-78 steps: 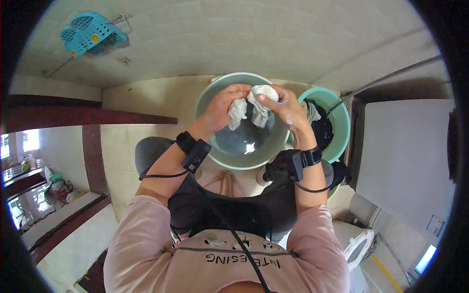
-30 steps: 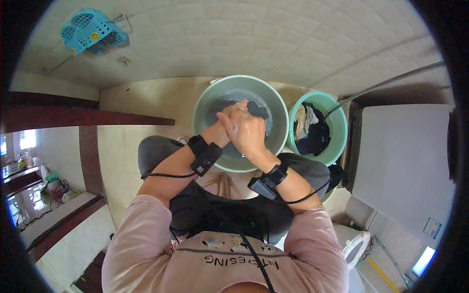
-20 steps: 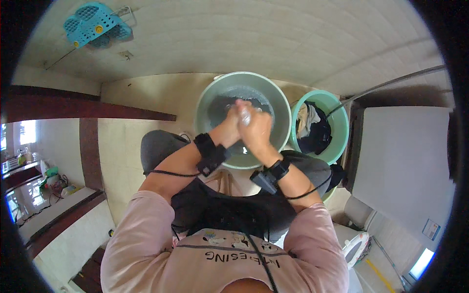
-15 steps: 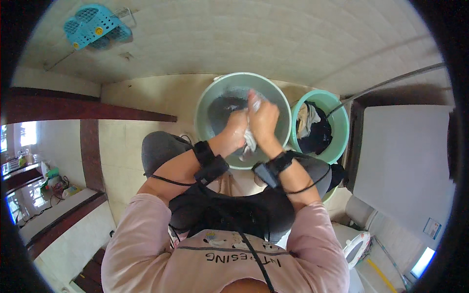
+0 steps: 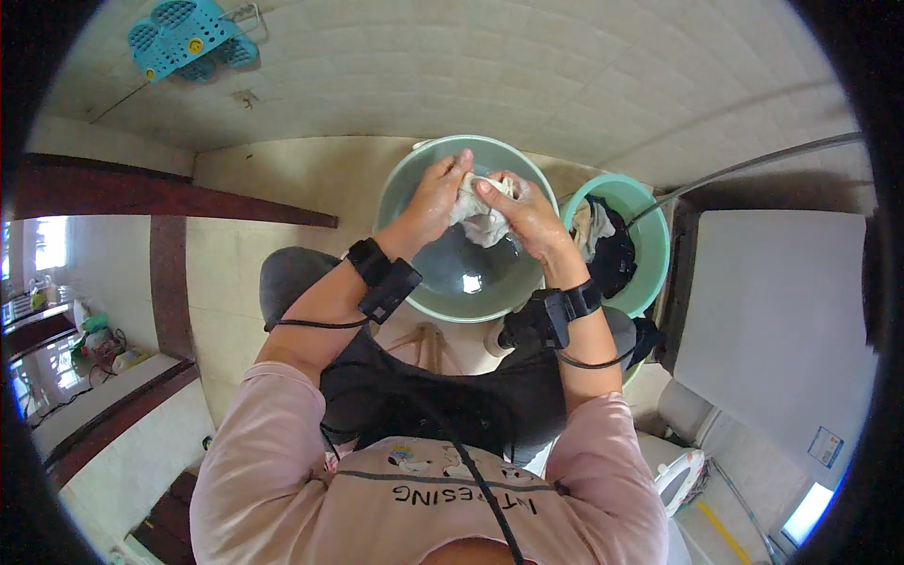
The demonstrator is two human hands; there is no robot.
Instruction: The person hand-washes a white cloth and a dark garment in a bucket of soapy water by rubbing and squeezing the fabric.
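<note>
A wet white cloth (image 5: pixel 486 224) is bunched between my two hands, over a pale green basin (image 5: pixel 435 303) with water in it. My left hand (image 5: pixel 436 196) grips the cloth from its left side, fingers pointing up toward the far rim. From the right, my right hand (image 5: pixel 533 215) holds the other side, its thumb lying across the fabric. The lower part of the cloth hangs loose above the water. Both hands look wet. What kind of garment or rag the cloth is, I cannot tell.
Right of the basin stands a smaller green bucket (image 5: pixel 658 247) with dark and beige clothes (image 5: pixel 614 252) inside. A white appliance (image 5: pixel 767 311) is beyond it, and a grey hose (image 5: pixel 744 169) runs down to the bucket. Blue slippers (image 5: pixel 191 40) hang on the wall. A dark red door edge (image 5: pixel 169 200) juts in from the left.
My hands were pressed close together with the cloth squeezed between them. Now they are further apart, my left hand is higher and the cloth is spread more between them.
</note>
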